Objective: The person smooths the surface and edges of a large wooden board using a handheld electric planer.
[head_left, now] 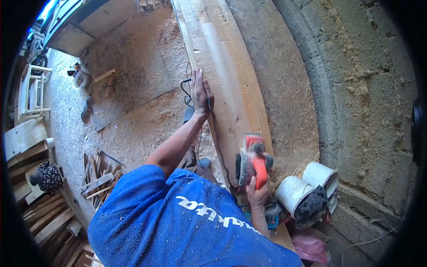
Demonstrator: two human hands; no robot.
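The right hand (258,195) has its fingers closed around the rear handle of a red power planer (259,172), though some of them are hidden behind that handle. The planer sits on the near part of a long wooden board (232,91), its front blurred and its underside out of sight. The left hand (201,95) lies flat on the board's left edge, fingers extended, gripping nothing. The board's far end is cut off; the blue shirt (187,222) hides what lies below.
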